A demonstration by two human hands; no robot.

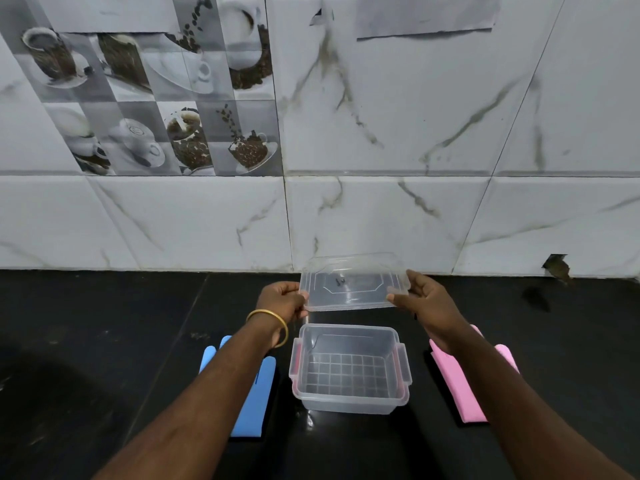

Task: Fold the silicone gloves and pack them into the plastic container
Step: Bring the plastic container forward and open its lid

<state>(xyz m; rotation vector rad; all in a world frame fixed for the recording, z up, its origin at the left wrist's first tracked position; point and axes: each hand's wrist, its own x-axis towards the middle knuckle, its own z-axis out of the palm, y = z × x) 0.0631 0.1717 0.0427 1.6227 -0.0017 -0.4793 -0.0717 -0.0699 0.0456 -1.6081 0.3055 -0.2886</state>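
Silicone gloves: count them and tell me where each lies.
2. The blue glove lies on the counter left of the open container; the pink glove lies right of it. Forearms partly cover both.

Lid: a small dark mark is seen near its centre, too blurred to be read.
Other surfaces: no legible text is found.

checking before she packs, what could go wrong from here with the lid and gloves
1. The lid is pinched only at its ends by the left hand and right hand; a weak grip could drop it.
2. The blue glove and pink glove lie unfolded under the forearms and might be dragged off.
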